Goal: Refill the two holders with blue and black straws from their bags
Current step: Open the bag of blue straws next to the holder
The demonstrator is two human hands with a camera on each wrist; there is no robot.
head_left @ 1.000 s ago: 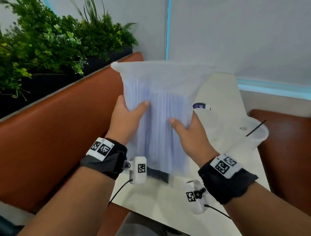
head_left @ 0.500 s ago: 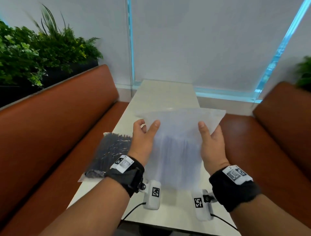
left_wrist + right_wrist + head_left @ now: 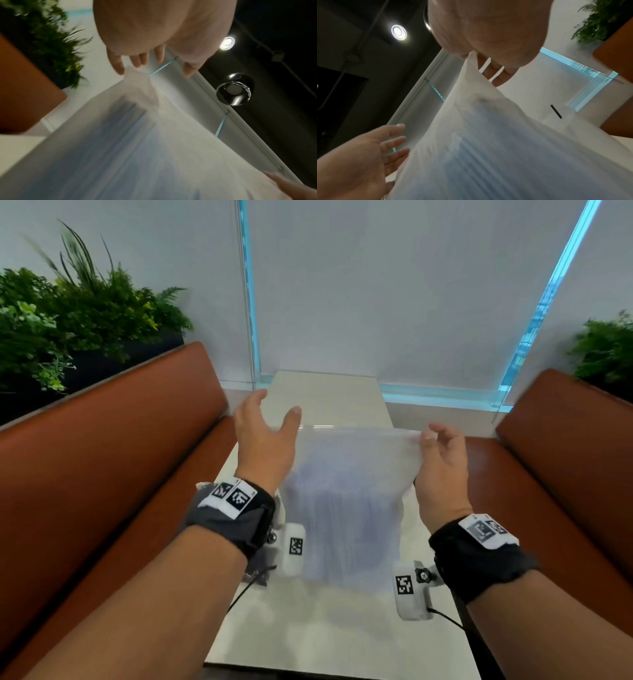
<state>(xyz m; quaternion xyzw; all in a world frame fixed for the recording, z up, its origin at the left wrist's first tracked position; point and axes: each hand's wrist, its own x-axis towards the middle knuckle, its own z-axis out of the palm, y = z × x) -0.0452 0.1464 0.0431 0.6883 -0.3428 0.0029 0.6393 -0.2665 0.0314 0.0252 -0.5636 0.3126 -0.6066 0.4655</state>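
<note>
A frosted plastic bag of blue straws (image 3: 346, 508) hangs upright over the table, mouth upward. My right hand (image 3: 424, 438) pinches its top right corner, also seen in the right wrist view (image 3: 476, 56). My left hand (image 3: 275, 409) is open with spread fingers beside the top left corner, barely touching it or just off it (image 3: 150, 63). The bag (image 3: 137, 148) fills both wrist views, the straws showing as blue stripes (image 3: 505, 148). My left wrist hides most of the bag of black straws (image 3: 257, 566). A single black straw (image 3: 556, 111) stands in a faint clear holder.
The narrow white table (image 3: 325, 392) runs away from me to a window with a white blind. Brown padded benches flank it on the left (image 3: 102, 474) and right (image 3: 565, 457). Green plants (image 3: 68, 320) stand behind both backrests.
My left hand has let go of the bag's top edge and opened, moving up and left. My right hand has slid to the top right corner and still pinches it.
</note>
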